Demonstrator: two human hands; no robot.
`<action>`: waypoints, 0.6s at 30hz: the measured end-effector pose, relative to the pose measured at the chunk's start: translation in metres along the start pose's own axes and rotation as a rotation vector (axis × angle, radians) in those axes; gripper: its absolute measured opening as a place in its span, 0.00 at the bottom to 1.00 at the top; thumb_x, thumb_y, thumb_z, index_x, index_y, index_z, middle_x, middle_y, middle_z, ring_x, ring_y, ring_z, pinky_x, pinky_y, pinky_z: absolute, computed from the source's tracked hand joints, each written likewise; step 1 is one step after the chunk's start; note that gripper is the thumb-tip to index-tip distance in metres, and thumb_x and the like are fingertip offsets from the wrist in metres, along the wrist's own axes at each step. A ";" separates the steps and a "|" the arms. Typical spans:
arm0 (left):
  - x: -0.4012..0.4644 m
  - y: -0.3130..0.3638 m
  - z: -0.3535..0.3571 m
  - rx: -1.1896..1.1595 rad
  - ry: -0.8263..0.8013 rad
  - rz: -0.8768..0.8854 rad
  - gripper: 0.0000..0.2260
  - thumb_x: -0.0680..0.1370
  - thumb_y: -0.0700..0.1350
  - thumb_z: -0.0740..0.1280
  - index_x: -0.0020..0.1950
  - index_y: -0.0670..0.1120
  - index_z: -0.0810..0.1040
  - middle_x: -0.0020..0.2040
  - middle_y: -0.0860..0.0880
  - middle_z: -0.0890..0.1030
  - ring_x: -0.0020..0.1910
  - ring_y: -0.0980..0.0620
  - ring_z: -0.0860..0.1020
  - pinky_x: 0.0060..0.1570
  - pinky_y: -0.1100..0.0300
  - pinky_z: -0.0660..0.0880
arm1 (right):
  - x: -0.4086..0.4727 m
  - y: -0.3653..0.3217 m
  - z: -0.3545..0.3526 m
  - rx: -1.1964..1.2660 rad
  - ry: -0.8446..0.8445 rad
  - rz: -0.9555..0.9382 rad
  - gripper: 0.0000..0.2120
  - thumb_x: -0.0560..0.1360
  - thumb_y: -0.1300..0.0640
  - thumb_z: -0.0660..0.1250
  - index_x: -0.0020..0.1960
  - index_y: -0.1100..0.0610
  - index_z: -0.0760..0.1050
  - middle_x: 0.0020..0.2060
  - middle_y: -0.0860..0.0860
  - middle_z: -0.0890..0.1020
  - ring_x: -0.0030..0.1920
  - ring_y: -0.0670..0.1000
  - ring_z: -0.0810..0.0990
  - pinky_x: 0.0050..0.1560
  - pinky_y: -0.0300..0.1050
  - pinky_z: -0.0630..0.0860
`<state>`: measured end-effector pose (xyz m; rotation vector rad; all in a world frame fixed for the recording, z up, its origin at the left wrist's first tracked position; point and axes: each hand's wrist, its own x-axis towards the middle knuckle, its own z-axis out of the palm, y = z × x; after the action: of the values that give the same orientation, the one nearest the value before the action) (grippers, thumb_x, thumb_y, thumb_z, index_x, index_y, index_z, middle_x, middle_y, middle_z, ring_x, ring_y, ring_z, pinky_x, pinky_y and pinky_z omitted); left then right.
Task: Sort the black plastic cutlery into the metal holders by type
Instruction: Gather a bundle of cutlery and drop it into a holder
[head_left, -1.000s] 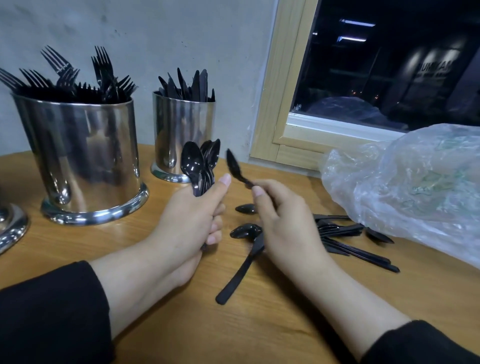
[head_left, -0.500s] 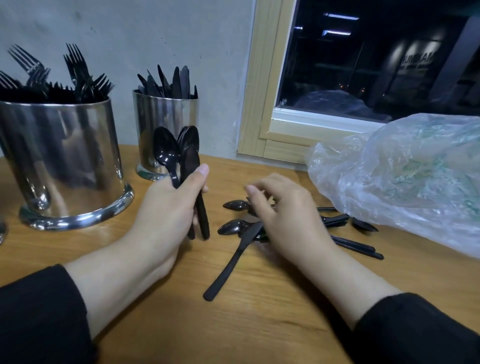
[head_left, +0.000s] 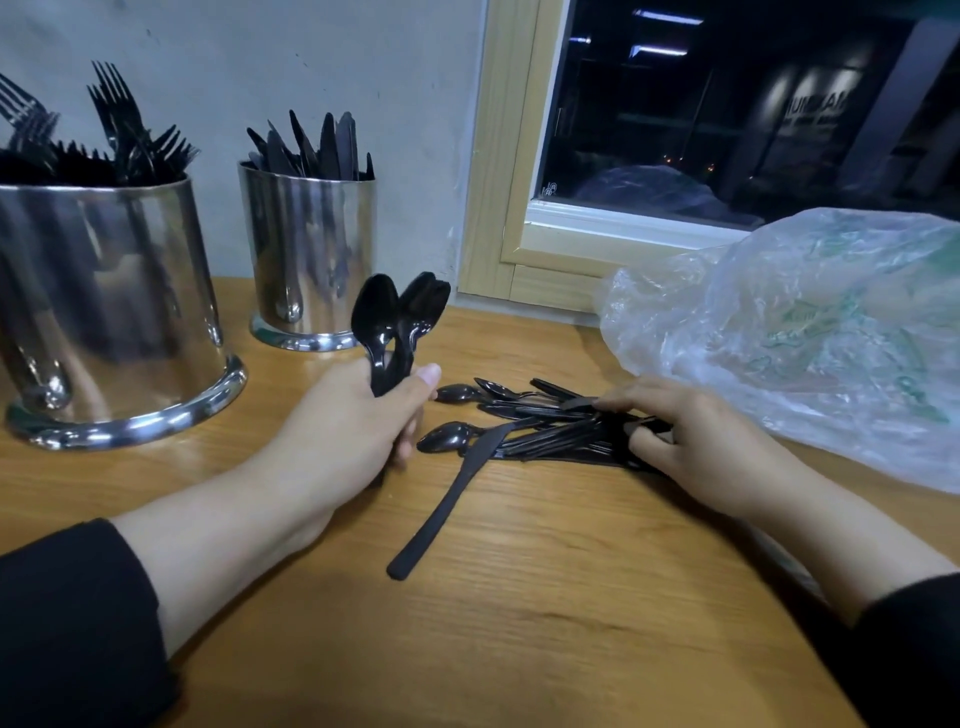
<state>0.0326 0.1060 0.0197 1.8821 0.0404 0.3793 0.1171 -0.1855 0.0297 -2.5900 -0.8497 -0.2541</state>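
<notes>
Black plastic spoons (head_left: 400, 322) bunched in left hand (head_left: 343, 431); right hand (head_left: 691, 441) fingering loose black cutlery pile (head_left: 530, 426) on bench. Next: pick another spoon.

I see black long sleeves on both arms, left sleeve (head_left: 72, 623) and right sleeve (head_left: 904, 654), pushed back from bare forearms. No rings or watch visible on left hand (head_left: 337, 436) or right hand (head_left: 696, 441).
</notes>
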 end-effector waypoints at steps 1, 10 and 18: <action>-0.001 0.000 0.000 0.001 -0.006 0.010 0.22 0.84 0.54 0.63 0.44 0.35 0.77 0.28 0.48 0.74 0.30 0.54 0.75 0.41 0.63 0.69 | -0.001 0.001 0.000 0.000 0.004 -0.010 0.19 0.78 0.61 0.67 0.61 0.41 0.79 0.55 0.35 0.78 0.56 0.38 0.76 0.54 0.29 0.69; 0.000 0.000 0.000 -0.084 -0.060 0.037 0.21 0.83 0.53 0.65 0.44 0.34 0.74 0.29 0.46 0.71 0.29 0.47 0.70 0.36 0.53 0.72 | 0.003 -0.002 0.008 -0.023 0.005 -0.081 0.14 0.78 0.57 0.70 0.62 0.46 0.81 0.55 0.37 0.79 0.58 0.40 0.76 0.62 0.35 0.70; -0.001 0.004 0.001 -0.134 0.059 0.011 0.18 0.82 0.53 0.68 0.38 0.45 0.68 0.26 0.48 0.67 0.22 0.50 0.65 0.21 0.60 0.64 | 0.011 -0.025 0.014 -0.028 0.142 -0.154 0.12 0.80 0.49 0.67 0.60 0.51 0.81 0.54 0.40 0.80 0.56 0.45 0.76 0.61 0.43 0.72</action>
<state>0.0310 0.1038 0.0231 1.7390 0.0428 0.4351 0.1111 -0.1550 0.0277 -2.4996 -1.0000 -0.4910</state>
